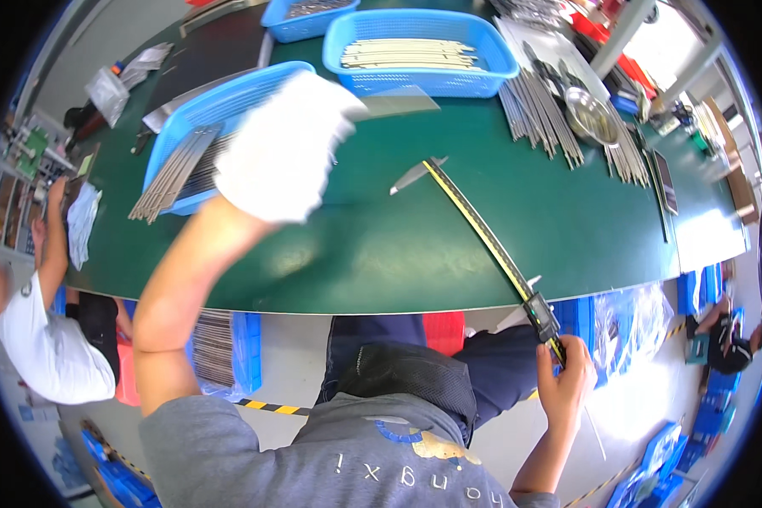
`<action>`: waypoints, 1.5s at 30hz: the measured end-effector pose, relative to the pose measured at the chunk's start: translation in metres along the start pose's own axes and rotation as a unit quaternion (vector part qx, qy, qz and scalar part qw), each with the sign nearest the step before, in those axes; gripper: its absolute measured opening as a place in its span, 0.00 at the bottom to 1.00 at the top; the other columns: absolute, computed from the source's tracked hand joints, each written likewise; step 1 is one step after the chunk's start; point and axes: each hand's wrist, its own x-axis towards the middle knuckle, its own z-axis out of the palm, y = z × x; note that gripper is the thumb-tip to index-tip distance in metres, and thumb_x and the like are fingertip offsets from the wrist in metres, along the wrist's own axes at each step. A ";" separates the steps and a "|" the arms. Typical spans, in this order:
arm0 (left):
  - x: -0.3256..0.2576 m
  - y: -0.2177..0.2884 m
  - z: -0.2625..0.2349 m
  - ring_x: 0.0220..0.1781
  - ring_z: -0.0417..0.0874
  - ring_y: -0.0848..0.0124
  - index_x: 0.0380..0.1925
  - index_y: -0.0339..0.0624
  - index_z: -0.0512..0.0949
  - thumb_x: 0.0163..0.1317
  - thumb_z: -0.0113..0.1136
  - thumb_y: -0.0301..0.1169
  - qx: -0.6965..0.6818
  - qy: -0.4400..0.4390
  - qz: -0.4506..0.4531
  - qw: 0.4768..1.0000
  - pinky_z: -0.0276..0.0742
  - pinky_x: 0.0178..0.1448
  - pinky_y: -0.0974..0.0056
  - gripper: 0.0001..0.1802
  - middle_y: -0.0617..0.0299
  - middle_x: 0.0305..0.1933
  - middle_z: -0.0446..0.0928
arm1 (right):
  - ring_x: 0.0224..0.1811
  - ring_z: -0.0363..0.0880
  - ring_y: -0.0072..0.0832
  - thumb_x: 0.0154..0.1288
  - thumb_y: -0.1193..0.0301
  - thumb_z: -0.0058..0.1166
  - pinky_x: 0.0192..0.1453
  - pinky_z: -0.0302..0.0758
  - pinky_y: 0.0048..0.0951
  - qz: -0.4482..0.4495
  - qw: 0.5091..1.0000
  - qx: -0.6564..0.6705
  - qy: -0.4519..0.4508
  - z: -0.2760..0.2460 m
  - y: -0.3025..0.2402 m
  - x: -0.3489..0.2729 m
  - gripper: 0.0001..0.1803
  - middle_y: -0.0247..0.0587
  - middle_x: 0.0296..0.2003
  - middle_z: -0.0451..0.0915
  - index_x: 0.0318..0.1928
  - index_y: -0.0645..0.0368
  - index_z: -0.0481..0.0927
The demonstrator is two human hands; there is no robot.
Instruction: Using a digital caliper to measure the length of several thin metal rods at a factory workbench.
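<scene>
My left hand (281, 146), in a white glove, is raised over the green table (381, 245) and holds a flat grey metal strip (395, 103) that sticks out to the right. It hovers at the edge of a blue basket (196, 108) holding several long metal strips. My bare right hand (567, 383) is below the table's near edge and grips the lower end of a long caliper (483, 233), which runs diagonally up across the table; its jaws end near the table's middle.
Two more blue baskets (419, 51) with metal strips stand at the back. Loose metal rods (538, 114) and a steel bowl (591, 114) lie at the right. A seated person (46, 330) is at the left; another is at the far right, by blue crates on the floor.
</scene>
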 end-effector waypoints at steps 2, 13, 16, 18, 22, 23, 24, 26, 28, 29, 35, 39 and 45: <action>-0.005 0.047 0.023 0.32 0.78 0.58 0.38 0.44 0.79 0.47 0.56 0.29 -0.110 0.008 0.171 0.979 0.75 0.33 0.59 0.14 0.55 0.34 0.77 | 0.19 0.72 0.34 0.53 0.68 0.63 0.24 0.66 0.32 0.013 1.000 0.006 -0.003 -0.003 -0.004 -0.002 0.12 0.40 0.24 0.74 0.34 0.59 0.75; -0.032 0.101 0.103 0.26 0.76 0.65 0.30 0.45 0.76 0.40 0.58 0.29 -0.256 -0.016 0.228 0.939 0.75 0.29 0.65 0.12 0.63 0.26 0.71 | 0.21 0.75 0.35 0.52 0.66 0.63 0.24 0.67 0.32 0.022 1.000 -0.013 -0.003 -0.005 -0.007 -0.008 0.13 0.39 0.24 0.76 0.34 0.59 0.76; -0.033 0.101 0.106 0.26 0.75 0.64 0.30 0.45 0.76 0.41 0.58 0.29 -0.256 -0.006 0.213 0.943 0.76 0.30 0.64 0.11 0.63 0.26 0.71 | 0.20 0.75 0.34 0.53 0.65 0.63 0.24 0.67 0.31 0.040 0.999 -0.013 -0.015 -0.006 -0.010 -0.006 0.13 0.39 0.24 0.75 0.34 0.59 0.76; -0.032 0.099 0.107 0.27 0.75 0.63 0.29 0.45 0.76 0.41 0.57 0.29 -0.255 -0.029 0.205 0.944 0.76 0.31 0.64 0.11 0.63 0.26 0.71 | 0.20 0.74 0.34 0.53 0.65 0.63 0.24 0.66 0.31 0.038 0.999 -0.011 -0.016 -0.006 -0.009 -0.006 0.13 0.39 0.24 0.75 0.34 0.59 0.75; -0.036 0.098 0.111 0.28 0.75 0.62 0.28 0.45 0.76 0.42 0.57 0.30 -0.269 -0.051 0.188 0.943 0.77 0.33 0.62 0.09 0.63 0.26 0.70 | 0.18 0.71 0.32 0.53 0.66 0.63 0.22 0.64 0.30 0.035 0.999 -0.003 -0.017 -0.006 -0.010 -0.006 0.13 0.38 0.23 0.73 0.34 0.60 0.75; -0.036 0.099 0.111 0.28 0.75 0.62 0.28 0.45 0.76 0.42 0.57 0.30 -0.271 -0.052 0.187 0.943 0.77 0.33 0.62 0.09 0.63 0.26 0.70 | 0.18 0.71 0.32 0.53 0.66 0.63 0.22 0.64 0.30 0.037 0.999 -0.004 -0.018 -0.006 -0.010 -0.007 0.13 0.38 0.23 0.73 0.34 0.60 0.75; -0.036 0.099 0.110 0.28 0.75 0.62 0.28 0.45 0.76 0.42 0.57 0.30 -0.274 -0.048 0.181 0.943 0.77 0.33 0.62 0.09 0.63 0.26 0.70 | 0.18 0.71 0.31 0.53 0.66 0.63 0.22 0.64 0.29 0.031 0.999 0.000 -0.012 -0.006 -0.010 -0.008 0.13 0.38 0.22 0.73 0.34 0.60 0.75; -0.036 0.100 0.108 0.29 0.75 0.62 0.27 0.45 0.76 0.42 0.57 0.29 -0.279 -0.046 0.173 0.943 0.77 0.34 0.61 0.08 0.63 0.26 0.70 | 0.17 0.70 0.31 0.53 0.66 0.63 0.21 0.63 0.29 0.027 1.000 0.004 -0.007 -0.006 -0.010 -0.009 0.13 0.38 0.22 0.73 0.34 0.60 0.75; -0.037 0.099 0.107 0.29 0.75 0.62 0.27 0.45 0.77 0.41 0.58 0.29 -0.282 -0.051 0.168 0.943 0.77 0.34 0.62 0.09 0.63 0.26 0.71 | 0.18 0.70 0.31 0.53 0.67 0.64 0.22 0.64 0.29 0.027 1.000 0.009 -0.010 -0.006 -0.009 -0.010 0.13 0.38 0.22 0.73 0.33 0.60 0.75; -0.036 0.099 0.105 0.29 0.75 0.62 0.27 0.45 0.77 0.41 0.58 0.29 -0.284 -0.053 0.168 0.943 0.77 0.34 0.62 0.09 0.63 0.26 0.71 | 0.18 0.70 0.31 0.53 0.67 0.64 0.22 0.64 0.29 0.030 0.999 0.009 -0.012 -0.006 -0.009 -0.010 0.13 0.38 0.22 0.73 0.33 0.60 0.75; -0.032 0.094 0.103 0.32 0.77 0.61 0.29 0.43 0.77 0.40 0.59 0.26 -0.290 -0.082 0.190 0.934 0.78 0.35 0.60 0.11 0.60 0.31 0.74 | 0.19 0.72 0.32 0.51 0.68 0.64 0.23 0.67 0.28 0.034 0.999 0.000 -0.012 -0.008 -0.009 -0.011 0.13 0.40 0.23 0.74 0.35 0.60 0.76; -0.030 0.088 0.095 0.35 0.79 0.58 0.31 0.42 0.78 0.38 0.59 0.22 -0.291 -0.141 0.160 0.933 0.81 0.43 0.57 0.15 0.58 0.33 0.75 | 0.21 0.75 0.31 0.50 0.70 0.65 0.25 0.69 0.29 0.026 0.999 0.033 -0.018 -0.007 -0.012 -0.009 0.14 0.40 0.24 0.75 0.37 0.61 0.77; -0.025 0.089 0.099 0.30 0.77 0.62 0.25 0.44 0.76 0.39 0.61 0.24 -0.301 -0.077 0.178 0.934 0.75 0.27 0.61 0.09 0.63 0.25 0.70 | 0.20 0.75 0.31 0.51 0.69 0.65 0.23 0.69 0.29 0.015 0.999 0.032 -0.020 -0.006 -0.013 -0.013 0.14 0.38 0.24 0.75 0.37 0.60 0.77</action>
